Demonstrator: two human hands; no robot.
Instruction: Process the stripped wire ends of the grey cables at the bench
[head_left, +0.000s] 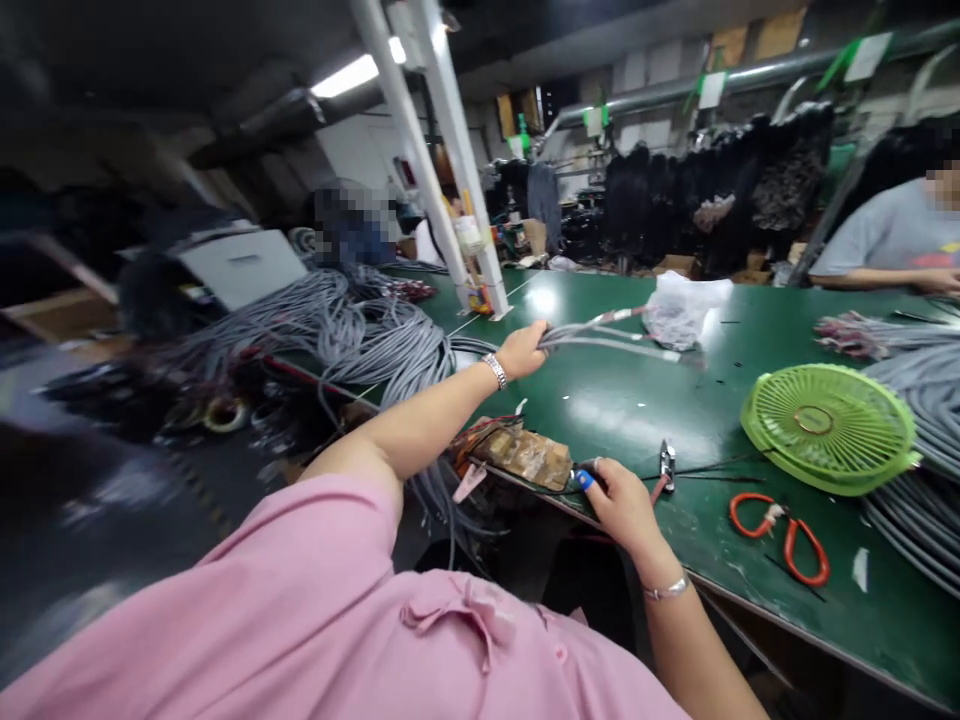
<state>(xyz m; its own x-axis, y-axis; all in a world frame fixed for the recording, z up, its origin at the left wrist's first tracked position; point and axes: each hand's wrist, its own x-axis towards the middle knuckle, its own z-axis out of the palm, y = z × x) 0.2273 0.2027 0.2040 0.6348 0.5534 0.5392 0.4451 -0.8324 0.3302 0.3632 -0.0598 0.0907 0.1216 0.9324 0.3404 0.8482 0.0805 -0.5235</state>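
Stretched out over the green table (622,390), my left hand (523,350) is closed round several grey cables (600,335), whose ends point right towards a white plastic bag (682,308). My right hand (619,500), with blue on one fingertip, is at the table's front edge. Its fingers are pressed together on something dark and small that I cannot make out. Just left of it lies a taped brown cardboard piece (525,455) with thin wires beside it. Pliers (666,465) rest to the right of my right hand.
Orange-handled scissors (784,530) and a green fan (829,428) lie on the right, near more grey cables (922,390). A large cable heap (360,325) covers the left side. White posts (457,180) stand at the back. A person (892,235) sits at the far right.
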